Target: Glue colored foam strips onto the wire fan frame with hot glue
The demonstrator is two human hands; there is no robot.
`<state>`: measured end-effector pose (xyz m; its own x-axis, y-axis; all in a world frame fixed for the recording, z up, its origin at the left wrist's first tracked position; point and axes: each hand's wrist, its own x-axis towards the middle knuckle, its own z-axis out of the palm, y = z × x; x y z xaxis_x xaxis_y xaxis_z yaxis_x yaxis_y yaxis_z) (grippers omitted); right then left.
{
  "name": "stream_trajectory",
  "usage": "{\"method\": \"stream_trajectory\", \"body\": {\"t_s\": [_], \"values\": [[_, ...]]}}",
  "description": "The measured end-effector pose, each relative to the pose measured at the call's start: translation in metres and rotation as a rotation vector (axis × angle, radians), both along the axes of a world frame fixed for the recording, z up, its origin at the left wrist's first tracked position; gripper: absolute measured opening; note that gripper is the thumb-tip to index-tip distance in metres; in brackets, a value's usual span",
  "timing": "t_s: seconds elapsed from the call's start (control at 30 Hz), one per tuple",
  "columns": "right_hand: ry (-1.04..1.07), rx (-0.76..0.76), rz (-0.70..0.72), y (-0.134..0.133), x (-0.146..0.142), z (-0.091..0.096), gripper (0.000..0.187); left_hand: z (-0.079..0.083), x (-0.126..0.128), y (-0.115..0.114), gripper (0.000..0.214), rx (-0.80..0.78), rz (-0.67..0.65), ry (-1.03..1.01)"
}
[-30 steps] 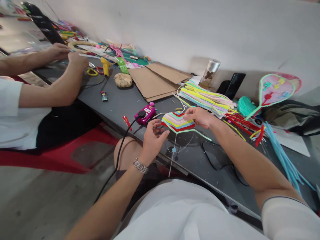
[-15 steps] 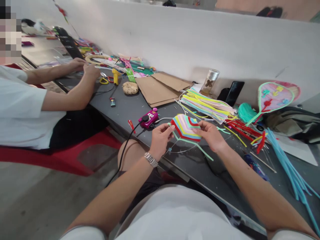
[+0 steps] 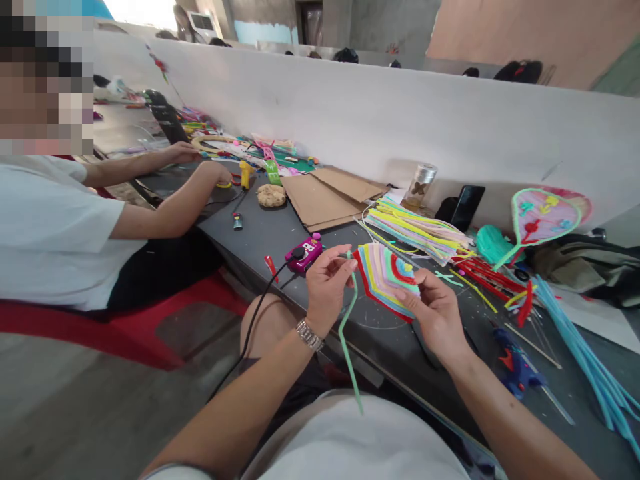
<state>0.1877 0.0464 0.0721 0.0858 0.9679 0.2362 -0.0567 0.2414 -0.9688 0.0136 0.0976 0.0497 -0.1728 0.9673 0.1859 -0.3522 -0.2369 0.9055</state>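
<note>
A fan-shaped piece of striped pastel pipe cleaners (image 3: pixel 384 278) with a red and yellow border is held up over the grey table. My right hand (image 3: pixel 433 315) grips its lower edge from below. My left hand (image 3: pixel 326 288) pinches the top of a long green pipe-cleaner stem (image 3: pixel 349 340), which hangs down past the table edge towards my lap. That hand is close to the piece's left corner. A silver wristwatch (image 3: pixel 309 335) sits on my left wrist.
A magenta power unit (image 3: pixel 303 255) with a black cord lies left of my hands. A blue glue gun (image 3: pixel 516 369) lies to the right. Bundled pastel strips (image 3: pixel 415 230), red pipe cleaners (image 3: pixel 493 283) and cardboard sheets (image 3: pixel 325 197) cover the table. A co-worker's hands (image 3: pixel 200 160) work at the left.
The striped piece has turned, and the green stem now hangs straight down from my left hand. The view has tilted up and a blue glue gun has come into sight.
</note>
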Motion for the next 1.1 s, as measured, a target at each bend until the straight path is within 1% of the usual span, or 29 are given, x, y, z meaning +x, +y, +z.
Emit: {"method": "stream_trajectory", "body": {"t_s": [0.1, 0.23, 0.37, 0.53, 0.67, 0.87, 1.0, 1.1], "values": [[0.048, -0.022, -0.012, 0.002, 0.001, -0.004, 0.035, 0.003, -0.003, -0.001, 0.029, -0.032, -0.07, 0.025], [0.063, -0.049, -0.02, 0.003, 0.003, -0.011, 0.034, 0.008, -0.008, -0.002, 0.034, -0.082, -0.162, 0.011], [0.089, -0.049, -0.052, 0.005, 0.005, -0.016, 0.034, 0.014, -0.011, -0.005, 0.039, -0.161, -0.262, -0.042], [0.1, -0.043, -0.086, 0.005, 0.005, -0.018, 0.032, 0.019, -0.014, -0.006, 0.041, -0.239, -0.339, -0.112], [0.068, -0.042, -0.12, 0.003, 0.002, -0.015, 0.036, 0.02, -0.015, -0.003, 0.039, -0.277, -0.367, -0.106], [0.045, -0.041, -0.126, 0.003, -0.004, -0.009, 0.042, 0.018, -0.011, 0.0, 0.038, -0.285, -0.358, -0.086], [0.096, -0.033, -0.119, 0.004, -0.002, -0.012, 0.039, 0.019, -0.011, 0.0, 0.039, -0.29, -0.368, -0.081], [0.089, -0.025, -0.121, 0.005, -0.001, -0.016, 0.038, 0.02, -0.012, 0.0, 0.037, -0.282, -0.368, -0.063]]}}
